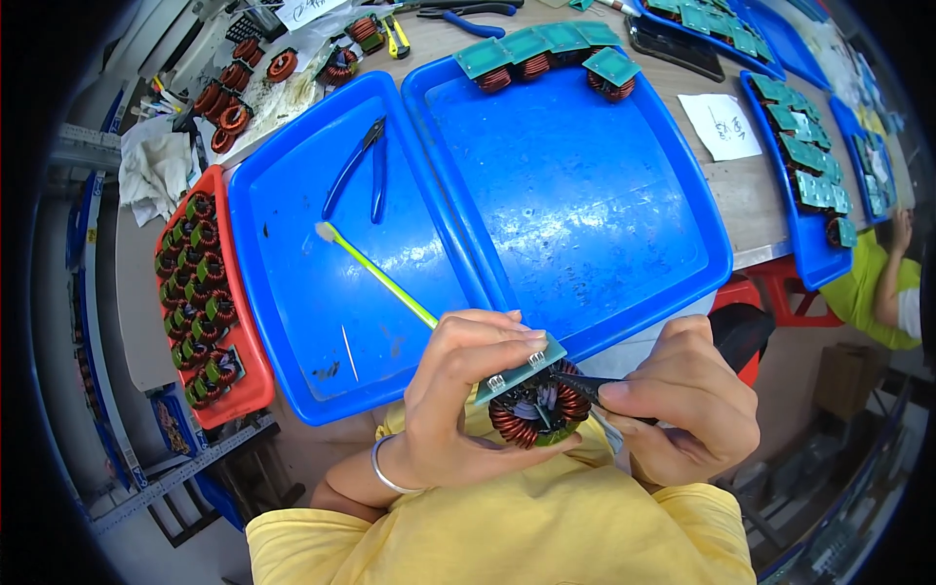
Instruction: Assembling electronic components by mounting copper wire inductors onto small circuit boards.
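Observation:
Close to my body, my left hand (450, 395) grips a copper-wound toroidal coil (512, 421) between thumb and fingers. A small green circuit board (552, 352) sits along the coil's upper side, under my fingertips. My right hand (694, 405) pinches black tweezers (583, 384), whose tips reach to the coil's right side. Whether the tips close on a wire cannot be made out. Just beyond my left hand, a brush with a yellow-green handle (375, 268) lies in the left blue tray (292, 375), beside blue-handled cutters (378, 175) and a thin white stick (349, 353).
The right blue tray (624, 210) has several board-topped coils (561, 44) at its far edge. A red tray (255, 385) of coils stands at left. More blue trays with boards (804, 156) are at right, near another person's arm (892, 278). Loose coils (234, 88) lie back left.

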The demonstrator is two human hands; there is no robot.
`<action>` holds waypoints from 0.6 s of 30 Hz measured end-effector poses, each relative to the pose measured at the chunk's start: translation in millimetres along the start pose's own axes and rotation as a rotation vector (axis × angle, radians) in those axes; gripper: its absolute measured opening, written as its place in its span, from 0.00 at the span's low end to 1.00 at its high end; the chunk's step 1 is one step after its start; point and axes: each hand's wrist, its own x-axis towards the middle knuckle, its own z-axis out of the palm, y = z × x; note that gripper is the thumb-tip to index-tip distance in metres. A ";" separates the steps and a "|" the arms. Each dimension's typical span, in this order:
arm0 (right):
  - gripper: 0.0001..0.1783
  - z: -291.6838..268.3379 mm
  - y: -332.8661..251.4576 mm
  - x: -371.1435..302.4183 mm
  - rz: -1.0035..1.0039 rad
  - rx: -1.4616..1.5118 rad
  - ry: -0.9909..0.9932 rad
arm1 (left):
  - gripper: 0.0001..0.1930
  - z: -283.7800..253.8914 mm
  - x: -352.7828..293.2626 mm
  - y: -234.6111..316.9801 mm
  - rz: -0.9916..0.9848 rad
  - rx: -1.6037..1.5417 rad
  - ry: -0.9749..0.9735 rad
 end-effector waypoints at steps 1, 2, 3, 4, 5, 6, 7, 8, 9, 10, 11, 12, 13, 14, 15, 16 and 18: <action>0.16 -0.9 -0.5 -0.4 0.010 0.003 -0.009 | 0.33 -0.1 -0.1 0.0 -0.004 -0.008 -0.005; 0.16 -0.7 -0.6 -0.2 0.011 0.003 -0.009 | 0.33 0.0 -0.3 -0.2 -0.005 -0.009 -0.004; 0.16 -0.1 -0.6 0.2 0.007 0.000 0.004 | 0.34 0.1 -0.5 -0.6 -0.007 -0.018 -0.006; 0.16 0.5 -0.4 0.5 0.003 -0.002 0.017 | 0.34 0.1 -0.7 -0.8 -0.010 -0.025 -0.008; 0.16 1.0 -0.1 0.4 0.004 -0.002 0.017 | 0.34 0.0 -0.7 -0.6 -0.010 -0.026 -0.009; 0.16 1.6 0.3 0.2 0.005 -0.007 0.018 | 0.34 -0.3 -0.7 -0.1 -0.012 -0.029 -0.013; 0.16 2.1 0.8 0.1 0.005 -0.010 0.019 | 0.34 -0.6 -0.9 -0.1 -0.015 -0.031 -0.016; 0.16 1.4 0.7 0.1 0.005 -0.010 0.018 | 0.34 -0.8 -1.0 -0.3 -0.015 -0.030 -0.016; 0.16 0.0 0.3 -0.1 0.010 -0.005 0.003 | 0.34 -0.9 -0.9 -0.5 -0.015 -0.039 -0.014; 0.16 -1.1 0.0 -0.4 0.015 -0.002 -0.012 | 0.34 -0.9 -0.8 -0.7 -0.014 -0.048 -0.013; 0.16 -1.4 -0.2 -0.7 0.015 -0.002 -0.012 | 0.34 -0.9 -0.7 -0.8 -0.015 -0.048 -0.013; 0.16 -1.7 -0.4 -0.9 0.017 -0.002 -0.015 | 0.34 -0.9 -0.5 -1.0 -0.013 -0.054 -0.011; 0.17 -1.9 -0.6 -1.1 0.019 -0.002 -0.017 | 0.35 -0.7 -0.3 -1.0 -0.012 -0.060 -0.010; 0.17 -1.8 -0.8 -1.0 0.019 -0.003 -0.017 | 0.35 -0.5 -0.4 -0.9 -0.012 -0.061 -0.010; 0.17 -1.5 -0.9 -0.6 0.015 -0.005 -0.014 | 0.35 -0.3 -0.5 -0.7 -0.010 -0.055 -0.006; 0.17 -1.1 -0.6 -0.4 0.010 -0.006 -0.012 | 0.35 -0.3 -0.6 -0.9 -0.009 -0.049 -0.002; 0.17 -2.2 -0.7 -0.7 0.007 -0.006 -0.025 | 0.35 -0.7 -0.4 -1.3 -0.004 -0.042 -0.003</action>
